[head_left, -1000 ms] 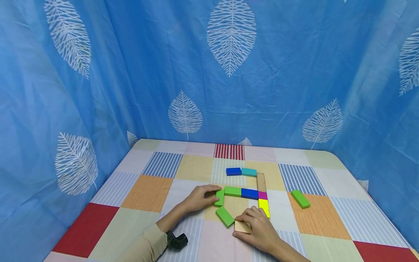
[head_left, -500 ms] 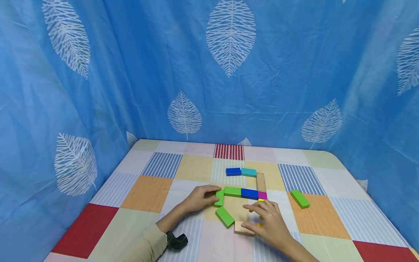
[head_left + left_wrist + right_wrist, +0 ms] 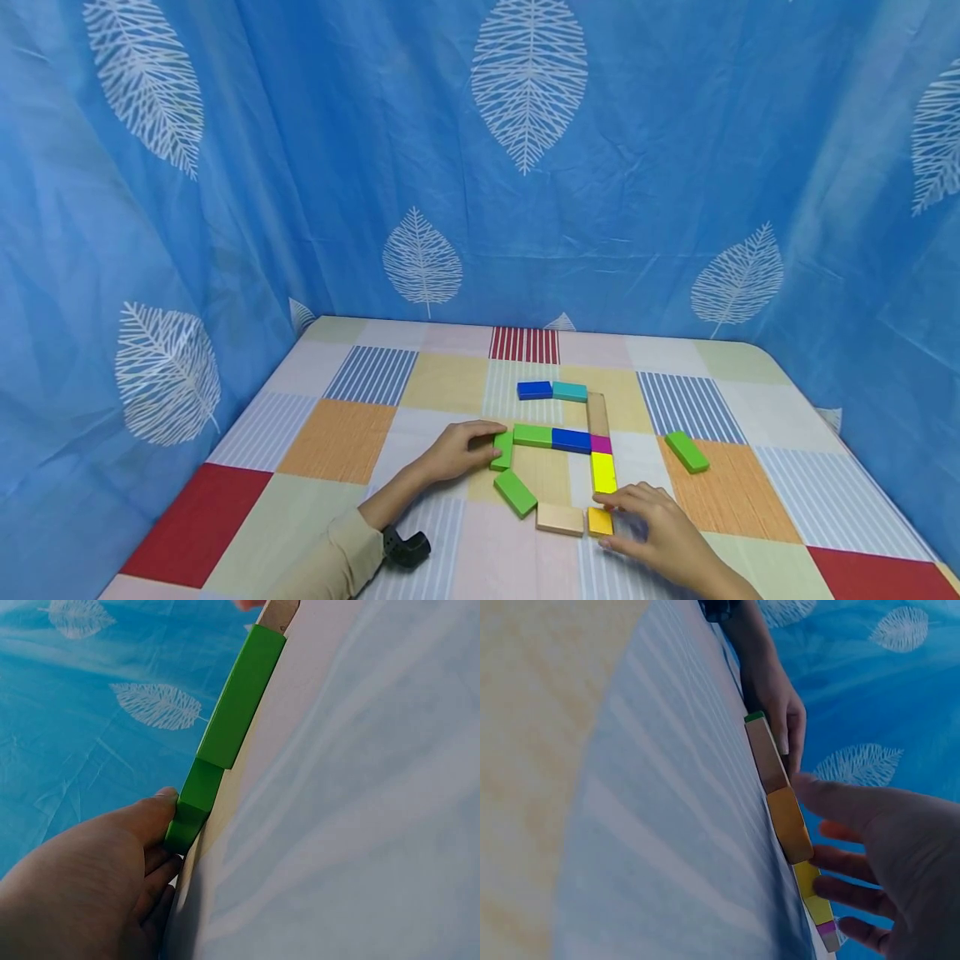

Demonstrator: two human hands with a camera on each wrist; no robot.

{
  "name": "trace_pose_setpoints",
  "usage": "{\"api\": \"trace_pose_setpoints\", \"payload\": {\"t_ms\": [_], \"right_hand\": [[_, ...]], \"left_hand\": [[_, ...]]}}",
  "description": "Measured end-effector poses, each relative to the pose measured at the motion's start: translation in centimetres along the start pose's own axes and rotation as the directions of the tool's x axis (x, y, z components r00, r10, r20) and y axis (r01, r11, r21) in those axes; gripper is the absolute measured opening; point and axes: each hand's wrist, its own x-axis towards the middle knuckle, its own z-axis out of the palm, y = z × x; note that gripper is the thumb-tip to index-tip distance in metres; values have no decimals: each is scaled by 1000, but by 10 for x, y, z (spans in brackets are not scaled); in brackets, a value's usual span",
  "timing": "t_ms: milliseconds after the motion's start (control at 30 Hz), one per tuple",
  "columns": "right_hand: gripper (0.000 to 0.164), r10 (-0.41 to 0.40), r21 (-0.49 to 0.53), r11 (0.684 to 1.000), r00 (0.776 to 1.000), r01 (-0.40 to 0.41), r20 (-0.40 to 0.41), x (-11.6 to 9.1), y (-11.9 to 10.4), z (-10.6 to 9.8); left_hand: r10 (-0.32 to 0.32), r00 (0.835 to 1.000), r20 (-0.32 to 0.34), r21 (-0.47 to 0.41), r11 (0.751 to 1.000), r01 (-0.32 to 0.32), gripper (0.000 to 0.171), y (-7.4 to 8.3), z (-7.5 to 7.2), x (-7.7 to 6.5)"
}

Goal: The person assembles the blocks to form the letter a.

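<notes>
Colored blocks lie flat in a bent line on the table. My left hand (image 3: 452, 452) pinches a green block (image 3: 502, 450) at the line's left side; in the left wrist view its thumb lies against that block's end. A second green block (image 3: 515, 493) slants below it, meeting a plain wooden block (image 3: 559, 518). To the right, my right hand (image 3: 656, 533) has thumb and index finger at opposite edges of a short orange block (image 3: 600, 522). A small gap separates this block from the wooden one. Above it lies a yellow block (image 3: 603, 473), partly behind the fingertips.
A magenta block (image 3: 601, 444), blue block (image 3: 572, 441) and green block (image 3: 532, 435) continue the line. Farther back are a wooden block (image 3: 597, 414), teal block (image 3: 570, 392) and blue block (image 3: 535, 390). A loose green block (image 3: 686, 452) lies at right. Blue curtains (image 3: 480, 167) surround the table.
My right hand has let go of the plain wooden block, moved right and taken the orange block between thumb and index finger. My left hand stays on its green block.
</notes>
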Motion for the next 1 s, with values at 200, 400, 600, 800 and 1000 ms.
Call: {"api": "trace_pose_setpoints", "payload": {"t_ms": [200, 400, 600, 800, 1000], "right_hand": [[34, 52, -38, 998, 997, -50, 52, -4, 4, 1], [37, 122, -12, 992, 992, -122, 8, -3, 6, 7], [40, 168, -37, 985, 985, -169, -29, -1, 5, 12], [40, 101, -87, 990, 991, -109, -83, -1, 7, 13], [39, 22, -93, 995, 993, -33, -116, -1, 11, 14]], "left_hand": [[5, 1000, -4, 3, 1000, -5, 39, -1, 1, 0], [-2, 1000, -4, 0, 1000, 2, 39, 0, 0, -1], [-9, 1000, 1, 3, 1000, 9, 40, 3, -1, 0], [-7, 1000, 4, 5, 1000, 7, 39, 3, -1, 0], [-12, 1000, 5, -2, 1000, 12, 39, 2, -1, 0]]}}
